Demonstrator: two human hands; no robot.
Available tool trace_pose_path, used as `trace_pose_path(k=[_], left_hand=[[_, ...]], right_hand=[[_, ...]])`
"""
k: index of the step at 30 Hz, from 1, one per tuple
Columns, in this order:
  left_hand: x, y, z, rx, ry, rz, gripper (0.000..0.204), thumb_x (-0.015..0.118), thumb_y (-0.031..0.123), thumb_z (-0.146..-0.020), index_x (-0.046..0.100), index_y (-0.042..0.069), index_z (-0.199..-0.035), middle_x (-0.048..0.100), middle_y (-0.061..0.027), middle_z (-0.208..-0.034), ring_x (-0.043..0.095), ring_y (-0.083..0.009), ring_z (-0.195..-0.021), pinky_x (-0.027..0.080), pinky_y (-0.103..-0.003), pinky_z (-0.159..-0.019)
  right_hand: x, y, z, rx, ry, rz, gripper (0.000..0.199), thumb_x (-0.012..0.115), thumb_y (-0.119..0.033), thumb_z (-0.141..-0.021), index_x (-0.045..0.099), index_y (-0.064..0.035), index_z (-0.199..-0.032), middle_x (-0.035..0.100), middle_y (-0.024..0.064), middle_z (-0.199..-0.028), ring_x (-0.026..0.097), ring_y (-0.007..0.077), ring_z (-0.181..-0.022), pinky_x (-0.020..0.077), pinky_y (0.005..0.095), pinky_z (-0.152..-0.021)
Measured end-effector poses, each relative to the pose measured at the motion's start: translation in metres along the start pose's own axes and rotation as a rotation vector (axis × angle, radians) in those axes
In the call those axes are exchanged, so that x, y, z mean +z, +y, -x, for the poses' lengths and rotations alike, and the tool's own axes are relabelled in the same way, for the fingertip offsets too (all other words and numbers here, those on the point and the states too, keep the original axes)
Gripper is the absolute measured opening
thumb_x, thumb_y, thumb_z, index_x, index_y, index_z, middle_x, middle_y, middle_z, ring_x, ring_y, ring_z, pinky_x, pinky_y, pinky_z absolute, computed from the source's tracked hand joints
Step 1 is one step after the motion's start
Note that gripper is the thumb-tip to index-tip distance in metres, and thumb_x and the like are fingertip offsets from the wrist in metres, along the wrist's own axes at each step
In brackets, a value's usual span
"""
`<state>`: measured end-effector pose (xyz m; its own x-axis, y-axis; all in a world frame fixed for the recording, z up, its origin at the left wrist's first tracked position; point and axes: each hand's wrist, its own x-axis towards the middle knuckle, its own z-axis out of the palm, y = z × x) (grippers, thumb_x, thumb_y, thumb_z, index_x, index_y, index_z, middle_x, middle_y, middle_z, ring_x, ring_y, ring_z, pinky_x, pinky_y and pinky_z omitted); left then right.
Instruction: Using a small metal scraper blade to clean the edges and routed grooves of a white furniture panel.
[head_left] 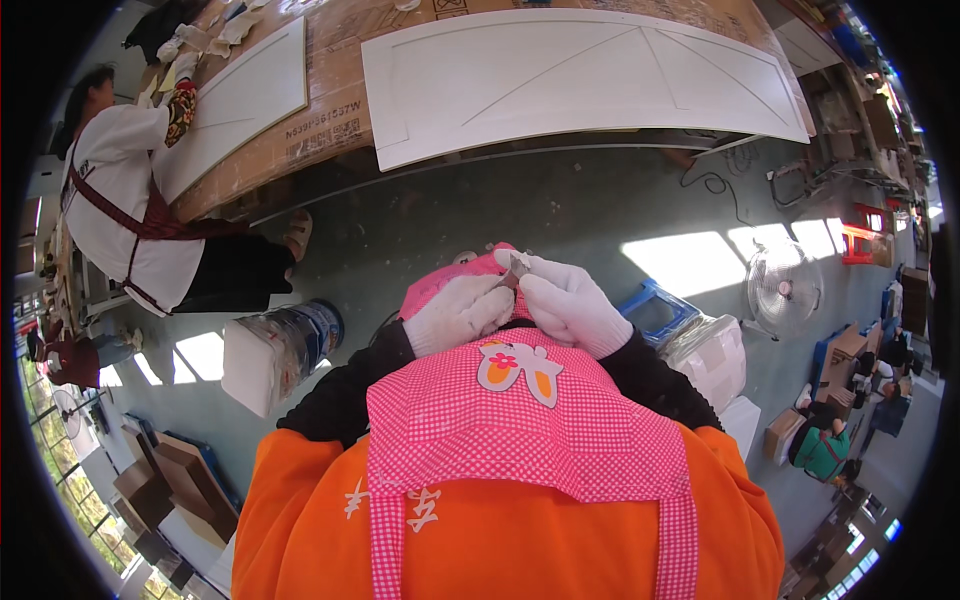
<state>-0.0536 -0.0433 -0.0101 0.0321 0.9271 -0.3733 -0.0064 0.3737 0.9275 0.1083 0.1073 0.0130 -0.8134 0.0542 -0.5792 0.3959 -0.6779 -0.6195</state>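
Observation:
Both my hands wear white knit gloves and meet in front of my pink checked apron (pixel 470 410). Between their fingertips is a small grey-brown piece (pixel 515 271), flat and seemingly folded; I cannot make out its exact kind. My left hand (pixel 455 312) has its fingers closed on the piece's near side. My right hand (pixel 572 303) pinches it from the other side, thumb and fingers together. Beyond my hands, a large white panel (pixel 580 85) with grooved lines lies on a cardboard-covered table (pixel 335 105).
At the left a person (pixel 130 200) in a white top works at another white panel (pixel 250 95). Wrapped stools (pixel 275 355) and a blue stool (pixel 655 308) stand either side of me. To the right are a floor fan (pixel 785 288) and a cable (pixel 715 185).

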Motion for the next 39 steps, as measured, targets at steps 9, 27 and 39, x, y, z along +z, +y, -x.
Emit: trace_pose_path(k=[9,27,39], left_hand=[[0.005,-0.004,-0.001,-0.112,0.070,0.151,0.028,0.048,0.029,-0.100,0.055,0.005,-0.086,0.050,0.0015,-0.074,0.044,-0.0100,-0.066,0.036,-0.028,-0.059],[-0.004,0.002,-0.006,-0.197,0.060,0.242,0.031,0.051,0.028,-0.102,0.062,0.000,-0.092,0.057,-0.0039,-0.079,0.054,-0.0143,-0.071,0.044,-0.029,-0.065],[-0.029,-0.001,-0.008,-0.105,-0.071,0.111,0.037,0.049,0.032,-0.102,0.061,-0.001,-0.089,0.060,-0.0056,-0.075,0.055,-0.0163,-0.068,0.045,-0.031,-0.065]], right_hand=[[0.010,-0.010,-0.005,0.109,0.027,0.199,0.046,0.058,-0.030,-0.104,0.057,-0.0104,-0.146,0.043,-0.0090,-0.063,0.035,0.0002,-0.049,0.0281,0.0195,-0.044],[0.000,-0.016,-0.019,0.157,-0.046,0.116,0.051,0.055,-0.022,-0.102,0.049,-0.0073,-0.151,0.046,-0.0085,-0.067,0.034,0.0005,-0.047,0.0273,0.0194,-0.042],[0.009,-0.020,-0.034,0.151,-0.066,0.127,0.055,0.058,-0.020,-0.103,0.045,-0.0043,-0.153,0.049,-0.0081,-0.070,0.034,-0.0002,-0.050,0.0269,0.0186,-0.045]])
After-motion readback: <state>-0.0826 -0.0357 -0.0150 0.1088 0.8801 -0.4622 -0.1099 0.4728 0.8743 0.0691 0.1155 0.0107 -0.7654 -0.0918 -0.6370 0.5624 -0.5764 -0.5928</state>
